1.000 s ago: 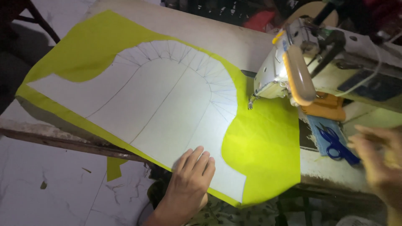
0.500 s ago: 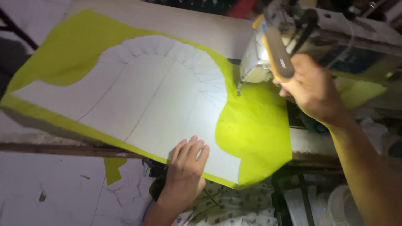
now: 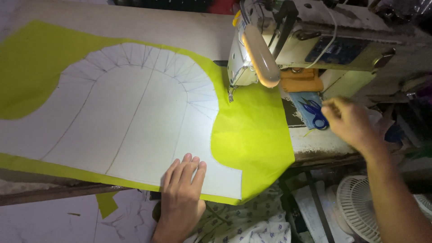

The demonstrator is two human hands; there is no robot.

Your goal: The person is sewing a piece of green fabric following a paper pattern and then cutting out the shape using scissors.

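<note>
A person's right hand, which half a second earlier was raised against the end of the industrial sewing machine, now sits lower and further right, blurred, beside the blue-handled scissors lying on a blue cloth; whether its fingers grip anything cannot be told. The left hand has kept its place, flat and open, fingers together, pressing the near edge of the white paper pattern. That pattern, pencilled with curved seam lines and radiating notches, lies on a sheet of lime-green fabric spread across the worn pale sewing table, the fabric's right portion reaching under the machine's needle. A folded orange cloth rests beneath the machine arm. Below the table edge show a scrap of green fabric on the pale floor, a floral-print garment, and a white electric fan at lower right.
</note>
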